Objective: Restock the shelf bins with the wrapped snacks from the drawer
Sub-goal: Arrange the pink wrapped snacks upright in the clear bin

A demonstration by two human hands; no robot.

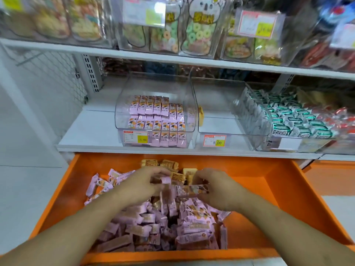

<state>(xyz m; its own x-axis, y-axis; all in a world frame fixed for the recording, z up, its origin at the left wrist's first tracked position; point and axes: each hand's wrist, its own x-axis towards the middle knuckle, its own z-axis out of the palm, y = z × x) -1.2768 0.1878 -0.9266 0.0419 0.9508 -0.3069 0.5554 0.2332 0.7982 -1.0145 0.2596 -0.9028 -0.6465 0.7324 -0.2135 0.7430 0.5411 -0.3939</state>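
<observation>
Both hands worked over the open orange drawer, gathering pink wrapped snacks from the loose heap just below the fingers. The left hand had its fingers curled around 1 or 2 pink packets, though blur hid the exact count. The right hand pinched the end of a long pink packet that lay crosswise between the 2 hands. Just beyond the fingertips, against the drawer's back wall, sat a few orange-brown packets.

The snacks looked light and small, with soft crinkly film around a firmer bar, so the film was probably slippery and several could slide out of a loose bunch. Taking them across the middle of the bar, not by the crimped ends, seemed the safer hold; stacking them flat side by side would likely suit the neat rows above.

Well above the fingers, on the white shelf, stood the clear bin partly filled with matching pink packets. To its right, another bin looked almost bare.
</observation>
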